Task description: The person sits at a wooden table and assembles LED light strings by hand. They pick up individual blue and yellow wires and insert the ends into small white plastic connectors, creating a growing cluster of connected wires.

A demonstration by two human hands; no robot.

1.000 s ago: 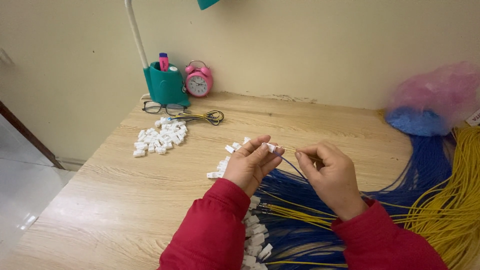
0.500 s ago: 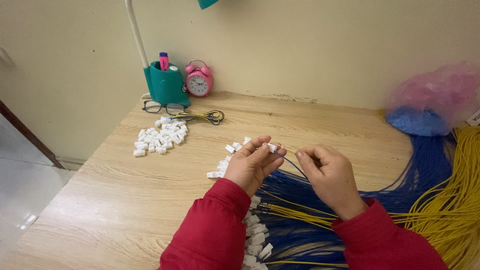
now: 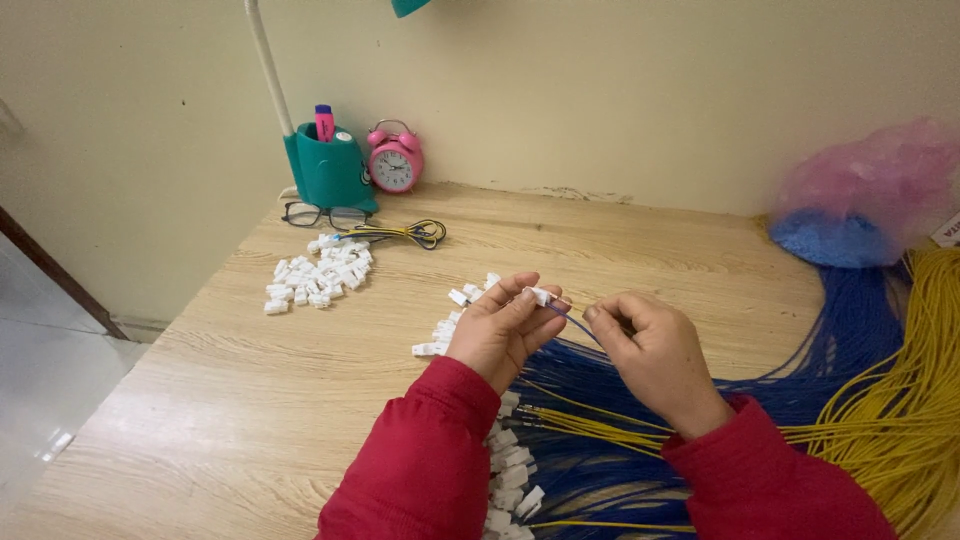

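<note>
My left hand (image 3: 500, 330) pinches a small white plastic connector (image 3: 538, 296) between thumb and fingertips. My right hand (image 3: 655, 355) grips a thin blue wire (image 3: 572, 320) whose end meets the connector. Both hands hover over a spread of blue wires (image 3: 800, 380) and yellow wires (image 3: 900, 400) lying on the wooden table (image 3: 250, 400). White connectors fitted to wire ends (image 3: 510, 470) lie below my left sleeve. A few loose white connectors (image 3: 450, 320) sit just left of my left hand.
A pile of loose white connectors (image 3: 318, 275) lies at the table's left. Behind it are glasses (image 3: 322, 214), a short yellow and dark wire bundle (image 3: 405, 233), a teal lamp base with a pen (image 3: 328, 170) and a pink alarm clock (image 3: 394, 160). A pink plastic bag (image 3: 870, 190) sits far right.
My hands have stayed in almost the same place; the right hand's fingers have shifted slightly along the wire toward the connector.
</note>
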